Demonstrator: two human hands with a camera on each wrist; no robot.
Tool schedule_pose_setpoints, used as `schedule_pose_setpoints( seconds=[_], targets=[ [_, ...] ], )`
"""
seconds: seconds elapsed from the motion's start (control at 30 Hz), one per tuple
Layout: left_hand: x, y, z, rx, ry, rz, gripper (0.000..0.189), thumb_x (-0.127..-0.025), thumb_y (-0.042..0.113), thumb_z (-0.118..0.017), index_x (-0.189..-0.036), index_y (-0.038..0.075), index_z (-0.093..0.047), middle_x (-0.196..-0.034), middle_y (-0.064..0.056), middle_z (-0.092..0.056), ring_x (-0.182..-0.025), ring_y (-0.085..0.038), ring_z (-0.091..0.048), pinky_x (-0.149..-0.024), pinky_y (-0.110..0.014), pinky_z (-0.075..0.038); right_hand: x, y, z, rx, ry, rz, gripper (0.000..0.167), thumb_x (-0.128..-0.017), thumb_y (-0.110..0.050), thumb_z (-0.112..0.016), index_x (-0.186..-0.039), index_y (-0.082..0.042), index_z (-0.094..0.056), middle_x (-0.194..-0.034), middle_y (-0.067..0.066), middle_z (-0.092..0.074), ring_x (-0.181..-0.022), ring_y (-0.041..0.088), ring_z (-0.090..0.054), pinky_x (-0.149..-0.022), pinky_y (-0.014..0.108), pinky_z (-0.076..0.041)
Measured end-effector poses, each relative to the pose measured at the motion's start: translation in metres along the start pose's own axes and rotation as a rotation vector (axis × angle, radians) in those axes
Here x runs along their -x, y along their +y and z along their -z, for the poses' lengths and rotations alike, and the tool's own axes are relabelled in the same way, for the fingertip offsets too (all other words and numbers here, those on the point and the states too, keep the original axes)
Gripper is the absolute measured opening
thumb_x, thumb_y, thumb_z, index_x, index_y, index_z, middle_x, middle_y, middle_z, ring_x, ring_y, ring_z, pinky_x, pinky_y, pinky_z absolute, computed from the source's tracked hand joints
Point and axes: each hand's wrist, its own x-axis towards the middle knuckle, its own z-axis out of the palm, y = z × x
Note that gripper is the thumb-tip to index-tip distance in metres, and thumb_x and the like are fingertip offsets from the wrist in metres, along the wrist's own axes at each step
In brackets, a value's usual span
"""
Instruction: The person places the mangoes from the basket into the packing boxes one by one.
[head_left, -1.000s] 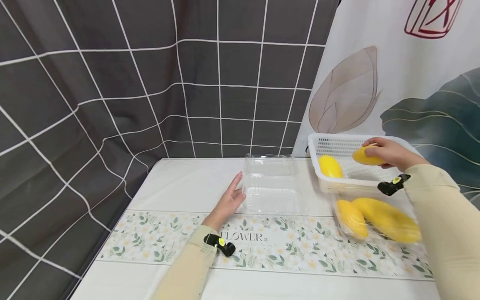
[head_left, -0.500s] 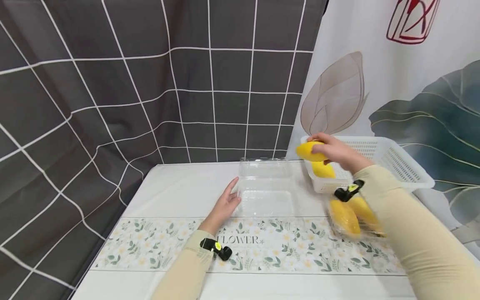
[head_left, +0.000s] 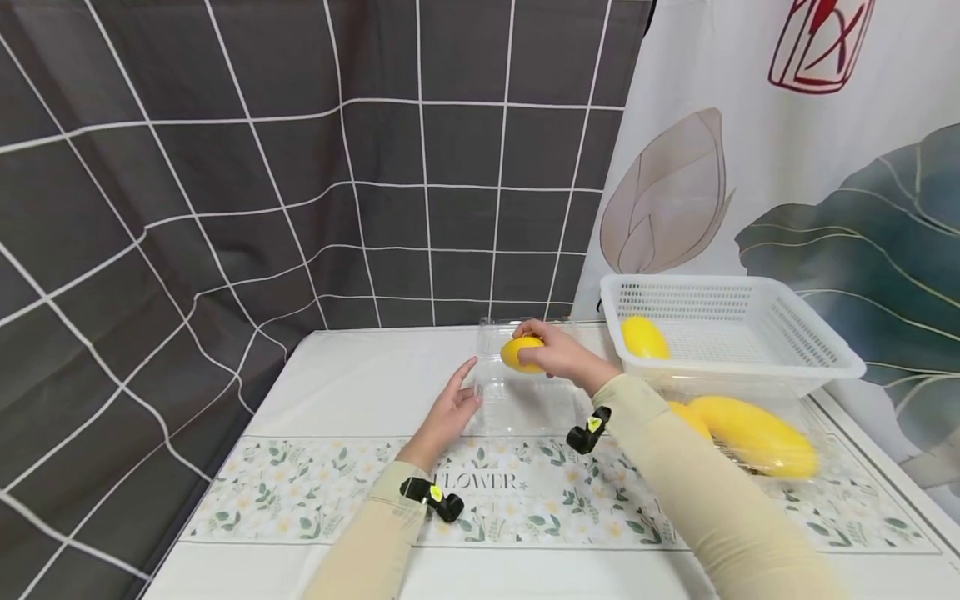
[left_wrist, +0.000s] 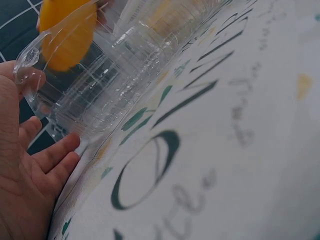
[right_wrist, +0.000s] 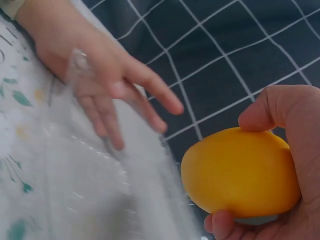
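A smooth yellow mango (head_left: 517, 354) is held in my right hand (head_left: 566, 358) above a clear plastic box (head_left: 528, 410) with its lid folded back. In the right wrist view, the thumb and fingers curl round the mango (right_wrist: 240, 172). My left hand (head_left: 446, 417) rests at the left side of the box, its fingers spread and mostly straight. The left wrist view has the left hand (left_wrist: 30, 170) with fingertips at the rim of the clear box (left_wrist: 100, 85), and the mango (left_wrist: 67, 37) beyond it.
At the right stands a white slotted basket (head_left: 843, 360) with one yellow mango (head_left: 643, 337) in it. In front of it, a clear container holds yellow fruit (head_left: 753, 433), partly behind the right sleeve (head_left: 697, 467). A dark gridded cloth (head_left: 465, 208) hangs behind the table.
My right hand has carried the mango left, out of the basket and over to the clear box. The left hand stays beside the box.
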Motion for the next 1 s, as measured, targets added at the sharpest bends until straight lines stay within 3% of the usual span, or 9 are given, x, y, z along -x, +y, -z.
schedule_pose_setpoints(
  seconds=[0.17, 0.33, 0.47, 0.67, 1.0],
  targets=[
    [-0.001, 0.002, 0.003, -0.021, 0.010, -0.012, 0.066, -0.102, 0.021, -0.054, -0.160, 0.038, -0.026, -0.155, -0.018, -0.044, -0.139, -0.036, -0.047, -0.111, -0.061, -0.038, -0.005, 0.009, -0.024, -0.057, 0.000, 0.025, 0.040, -0.084, -0.019, -0.061, -0.123, -0.011, -0.059, -0.114, 0.012, -0.062, -0.085, 0.024, -0.057, -0.056, 0.028, -0.046],
    [0.000, 0.000, 0.003, -0.016, 0.005, -0.021, 0.065, -0.103, 0.021, -0.053, -0.160, 0.037, -0.027, -0.158, -0.017, -0.039, -0.139, -0.037, -0.046, -0.112, -0.061, -0.038, -0.002, 0.014, -0.042, -0.045, -0.018, 0.040, 0.040, -0.079, -0.015, -0.065, -0.119, -0.010, -0.062, -0.113, 0.009, -0.064, -0.094, 0.023, -0.057, -0.077, 0.032, -0.050],
    [0.000, 0.000, 0.001, -0.012, -0.002, -0.030, 0.064, -0.104, 0.021, -0.052, -0.160, 0.036, -0.027, -0.160, -0.016, -0.037, -0.140, -0.036, -0.046, -0.112, -0.059, -0.038, 0.001, 0.016, -0.048, -0.010, -0.041, 0.075, 0.040, -0.077, -0.011, -0.066, -0.117, -0.007, -0.063, -0.117, 0.010, -0.063, -0.098, 0.024, -0.057, -0.085, 0.035, -0.051],
    [0.002, 0.000, 0.001, -0.014, 0.009, -0.029, 0.065, -0.102, 0.020, -0.054, -0.160, 0.035, -0.028, -0.155, -0.015, -0.044, -0.138, -0.033, -0.049, -0.113, -0.058, -0.038, 0.002, 0.019, -0.058, 0.048, -0.070, 0.117, 0.034, -0.075, -0.005, -0.073, -0.108, -0.010, -0.065, -0.119, 0.013, -0.058, -0.100, 0.025, -0.055, -0.084, 0.034, -0.052],
    [0.002, -0.003, 0.000, -0.029, 0.008, -0.057, 0.061, -0.103, 0.020, -0.052, -0.160, 0.030, -0.030, -0.167, -0.001, -0.026, -0.138, -0.033, -0.049, -0.113, -0.054, -0.040, 0.017, 0.019, -0.066, 0.131, -0.109, 0.078, 0.039, -0.070, -0.007, -0.083, -0.095, -0.018, -0.055, -0.117, 0.013, -0.048, -0.097, 0.026, -0.052, -0.086, 0.039, -0.051]
  ],
)
